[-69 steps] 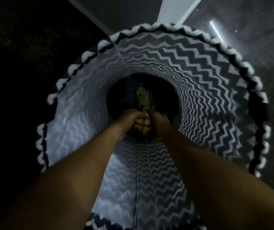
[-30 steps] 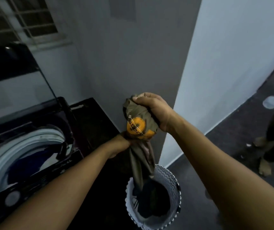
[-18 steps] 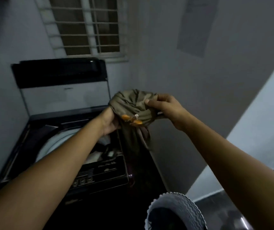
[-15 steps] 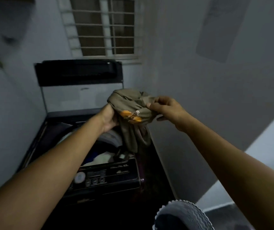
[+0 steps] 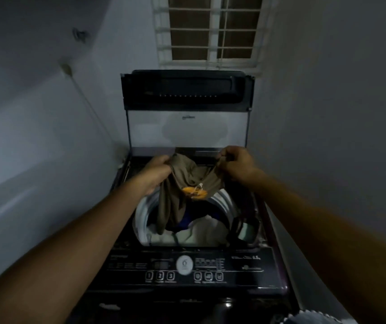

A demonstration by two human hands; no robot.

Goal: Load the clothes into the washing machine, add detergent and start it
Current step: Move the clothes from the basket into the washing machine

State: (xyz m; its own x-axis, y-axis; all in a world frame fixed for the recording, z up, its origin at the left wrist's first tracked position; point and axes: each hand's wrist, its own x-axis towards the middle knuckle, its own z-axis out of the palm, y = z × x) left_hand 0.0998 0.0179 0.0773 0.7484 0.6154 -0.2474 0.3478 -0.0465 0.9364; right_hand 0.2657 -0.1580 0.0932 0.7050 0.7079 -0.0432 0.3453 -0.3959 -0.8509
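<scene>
A black top-loading washing machine (image 5: 269, 272) stands in front of me with its lid (image 5: 187, 92) raised. An olive-brown garment with an orange print (image 5: 182, 183) hangs over the open drum (image 5: 141, 216). My left hand (image 5: 157, 174) grips its left edge and my right hand (image 5: 236, 164) pinches its right edge, stretching it between them. White and blue clothes (image 5: 199, 230) lie inside the drum. The control panel (image 5: 185, 267) with its buttons faces me at the front.
Grey walls close in on both sides of the machine. A barred window (image 5: 210, 29) sits above the lid. The rim of the zigzag laundry basket (image 5: 313, 318) shows at the bottom right, on the floor beside the machine.
I lifted the olive garment out of the basket and carried it left over the machine. My hands have pulled apart, spreading it above the drum.
</scene>
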